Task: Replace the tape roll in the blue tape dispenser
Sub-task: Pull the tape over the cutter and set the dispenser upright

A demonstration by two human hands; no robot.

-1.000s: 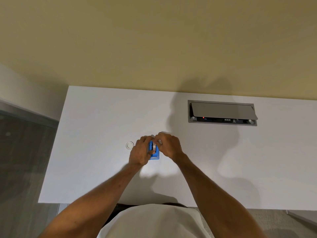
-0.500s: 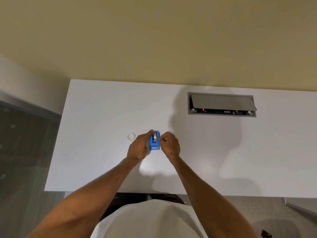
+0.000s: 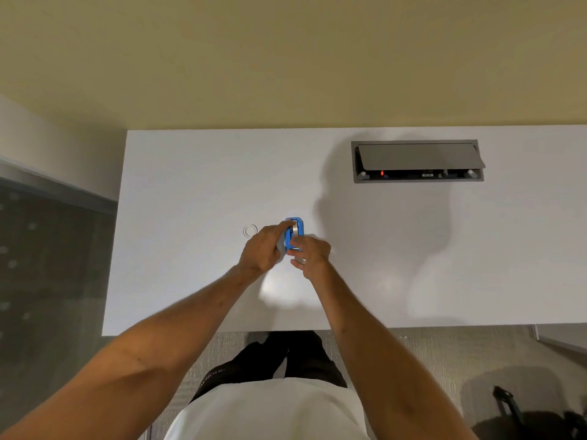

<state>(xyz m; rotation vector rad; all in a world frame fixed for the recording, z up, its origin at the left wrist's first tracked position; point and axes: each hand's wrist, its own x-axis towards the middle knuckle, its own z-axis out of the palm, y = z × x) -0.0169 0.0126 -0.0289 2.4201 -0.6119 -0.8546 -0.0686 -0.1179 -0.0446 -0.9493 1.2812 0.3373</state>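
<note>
The blue tape dispenser [image 3: 294,232] stands in the middle of the white table [image 3: 190,185], with a grey tape roll showing in its top. My left hand [image 3: 263,250] grips the dispenser from its left side. My right hand [image 3: 310,253] sits at the dispenser's near end, fingers pinched there; what it pinches is too small to make out. A small clear ring [image 3: 250,230], like an empty tape core, lies flat on the table just left of my left hand.
A grey cable box [image 3: 416,161] with its lid ajar is sunk into the table at the back right. The table's near edge runs just below my forearms. A dark bag [image 3: 521,417] lies on the floor at the lower right.
My right hand has slid from the dispenser's right side toward its near end. My left hand still holds the dispenser. The camera has tilted, so the table sits lower in view.
</note>
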